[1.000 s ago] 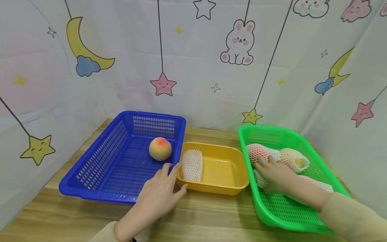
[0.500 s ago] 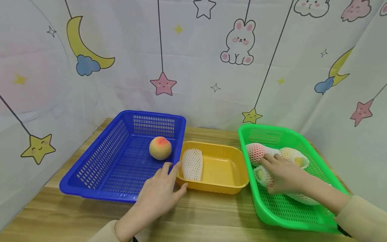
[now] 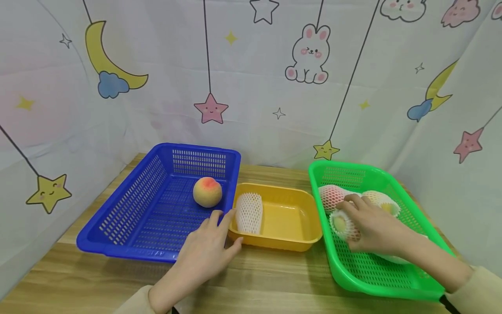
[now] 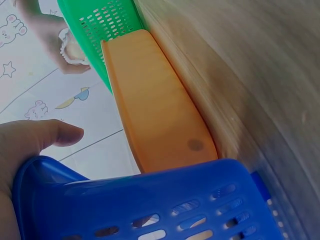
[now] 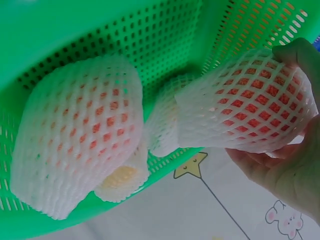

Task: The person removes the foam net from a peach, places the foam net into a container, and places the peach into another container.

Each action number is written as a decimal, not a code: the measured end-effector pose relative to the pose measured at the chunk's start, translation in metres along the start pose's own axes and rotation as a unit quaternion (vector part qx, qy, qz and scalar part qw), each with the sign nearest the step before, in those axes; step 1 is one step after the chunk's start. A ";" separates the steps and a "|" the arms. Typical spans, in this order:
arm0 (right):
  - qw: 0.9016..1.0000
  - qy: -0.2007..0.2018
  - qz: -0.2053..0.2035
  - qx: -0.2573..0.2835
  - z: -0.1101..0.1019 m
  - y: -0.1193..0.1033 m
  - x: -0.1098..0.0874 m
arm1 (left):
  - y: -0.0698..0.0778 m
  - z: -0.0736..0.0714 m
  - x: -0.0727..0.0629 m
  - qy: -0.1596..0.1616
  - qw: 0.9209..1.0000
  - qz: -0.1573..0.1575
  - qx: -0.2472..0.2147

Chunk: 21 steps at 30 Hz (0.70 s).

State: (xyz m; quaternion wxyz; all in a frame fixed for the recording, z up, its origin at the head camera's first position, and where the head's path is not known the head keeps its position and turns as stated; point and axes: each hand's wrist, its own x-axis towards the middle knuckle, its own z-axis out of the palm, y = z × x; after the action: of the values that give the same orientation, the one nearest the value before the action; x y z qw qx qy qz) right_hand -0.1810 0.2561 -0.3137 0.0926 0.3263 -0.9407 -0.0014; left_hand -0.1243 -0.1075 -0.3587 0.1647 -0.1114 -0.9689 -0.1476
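Inside the green basket point(image 3: 386, 285), my right hand point(image 3: 374, 226) grips a reddish peach in a white foam net point(image 5: 255, 102), thumb on one side and fingers on the other. The net's open end faces left in the head view, with pale fruit showing in it. My left hand point(image 3: 205, 246) rests by the front right corner of the blue basket point(image 3: 125, 252), fingers relaxed over the rim and thumb apart. A bare peach point(image 3: 207, 192) sits in that basket. In the yellow tray point(image 3: 290, 220) lies an empty white foam net point(image 3: 249, 213).
Several other netted fruits lie in the green basket, among them a red one point(image 3: 330, 198) at the left wall and a yellow one point(image 3: 380, 201) behind my hand. The tray stands between both baskets on the wooden table point(image 3: 270, 279), with a printed cloth point(image 3: 255, 144) behind.
My right hand has taken hold of the netted peach and drawn it slightly toward the right and up, its open end turning into view. My left hand has stayed in place.
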 end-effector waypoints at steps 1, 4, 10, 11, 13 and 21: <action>1.000 0.006 0.000 0.000 -0.001 -0.001 0.000 | 0.000 0.000 0.000 0.000 1.000 0.000 0.000; 1.000 0.020 0.001 -0.002 -0.006 -0.003 -0.001 | 0.000 0.000 0.000 -0.004 1.000 -0.003 -0.001; 0.999 0.036 0.011 0.008 -0.012 -0.009 -0.005 | 0.000 0.000 0.000 -0.010 1.000 -0.006 -0.003; 0.999 0.039 0.012 0.009 -0.013 -0.010 -0.006 | 0.000 0.000 0.000 -0.011 1.000 -0.006 -0.003; 0.999 0.046 0.015 0.011 -0.015 -0.011 -0.007 | 0.000 0.000 0.001 -0.010 1.000 -0.005 -0.002; 0.996 0.065 0.034 0.043 -0.023 -0.020 -0.011 | 0.000 0.000 0.000 -0.005 1.000 -0.001 -0.003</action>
State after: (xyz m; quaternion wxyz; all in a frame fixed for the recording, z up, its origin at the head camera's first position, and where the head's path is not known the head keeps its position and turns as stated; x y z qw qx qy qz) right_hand -0.1565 0.2484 -0.2938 0.1392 0.2975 -0.9424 0.0631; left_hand -0.1247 -0.1079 -0.3583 0.1592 -0.1113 -0.9693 -0.1504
